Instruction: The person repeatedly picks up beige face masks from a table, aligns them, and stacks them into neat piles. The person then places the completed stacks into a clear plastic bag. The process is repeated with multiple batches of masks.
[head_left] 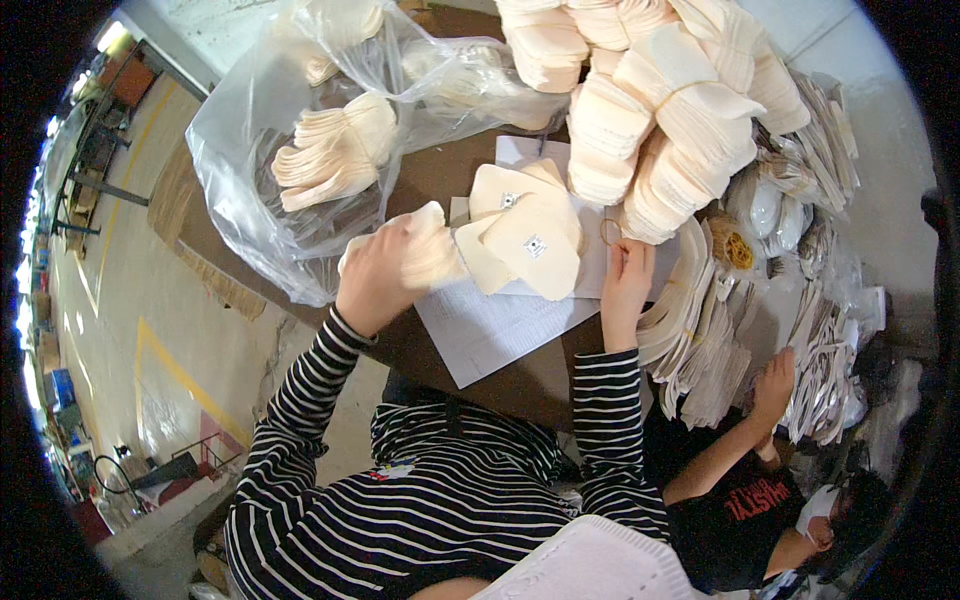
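My left hand (372,275) is closed round a stack of thin cream pads (430,245), slightly blurred, above the left side of the work surface. Between the fingertips of my right hand (628,280) is a thin tan rubber band (605,233), pinched beside a big pile of bundled pads. In the middle, between both hands, lie loose cream pads (532,247) with rounded corners, fanned over one another. Two of them bear small printed square labels. Under these are white paper sheets (478,335) with faint print.
A clear plastic bag (240,170) with pad bundles stands at the far left. Bundled pads (690,110) are heaped at the far right. Yellow rubber bands (738,250) and strip bundles (825,350) lie further right. A co-worker's hand (775,385) reaches in at lower right.
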